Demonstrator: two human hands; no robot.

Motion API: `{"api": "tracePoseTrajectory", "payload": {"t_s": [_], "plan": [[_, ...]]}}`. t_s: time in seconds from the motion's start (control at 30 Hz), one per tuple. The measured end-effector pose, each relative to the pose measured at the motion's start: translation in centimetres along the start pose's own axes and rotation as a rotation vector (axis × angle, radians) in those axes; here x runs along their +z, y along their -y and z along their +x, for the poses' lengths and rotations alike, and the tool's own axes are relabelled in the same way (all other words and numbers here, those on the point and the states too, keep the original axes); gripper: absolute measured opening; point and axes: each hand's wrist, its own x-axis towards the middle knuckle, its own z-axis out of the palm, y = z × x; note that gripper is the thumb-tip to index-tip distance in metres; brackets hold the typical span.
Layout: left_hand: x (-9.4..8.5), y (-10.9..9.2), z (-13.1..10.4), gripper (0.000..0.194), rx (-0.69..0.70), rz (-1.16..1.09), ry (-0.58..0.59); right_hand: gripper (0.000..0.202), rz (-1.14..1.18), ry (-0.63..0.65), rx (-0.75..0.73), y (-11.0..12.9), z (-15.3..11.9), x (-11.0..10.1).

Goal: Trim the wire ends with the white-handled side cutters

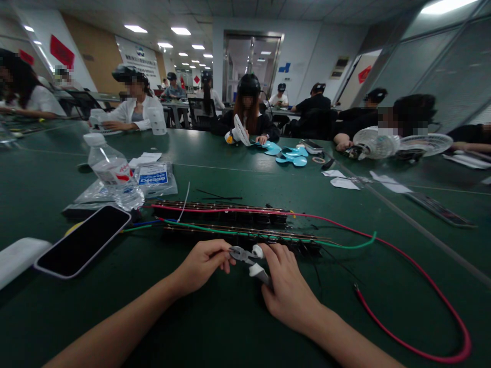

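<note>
The person's R hand (pixel 286 283) is closed round the grey-and-white handles of some diag. cutters (pixel 241 254), held above the desk (pixel 226 322) w/ the metal head pointing at the L hand (pixel 203 266). The L fingertips are pinched together at the cutters' nose; can't tell from here what, if anything, is btwn them. Just past both hands, toward the desk's far edge, two long black strips (pixel 245 234) lie side by side, w/ a green wire (pixel 356 248) along the nearer one & a white zip tie (pixel 184 202) sticking up nr their L ends. A red wire (pixel 466 340) runs over the farther strip, then loops round on the desk's R side. Phone (pixel 86 241) & clear plastic bottle (pixel 115 171) are toward the L edge; blue fan blades (pixel 292 156) lie nr the far edge, by another person (pixel 249 110) w/ a white fan part (pixel 240 132).
</note>
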Motion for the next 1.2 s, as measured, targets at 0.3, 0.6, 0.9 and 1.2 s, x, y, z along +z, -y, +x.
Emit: {"api": "tracePoseTrajectory", "payload": {"t_s": [0.3, 0.6, 0.9, 1.2], "plan": [[-0.08, -0.29, 0.02, 0.021, -0.010, 0.021, 0.011, 0.066, 0.007, -0.026, 0.001, 0.09, -0.12, 0.04], [-0.06, 0.04, -0.02, 0.022, -0.014, 0.042, 0.023, 0.057, -0.039, -0.036, 0.006, 0.01, -0.09, 0.31], [-0.21, -0.19, -0.01, 0.021, -0.011, 0.080, 0.015, 0.055, -0.001, -0.010, 0.012, -0.09, -0.09, 0.34], [-0.08, -0.15, 0.01, 0.020, -0.009, 0.068, -0.014, 0.069, -0.022, -0.034, -0.004, 0.14, -0.02, 0.15]]}}
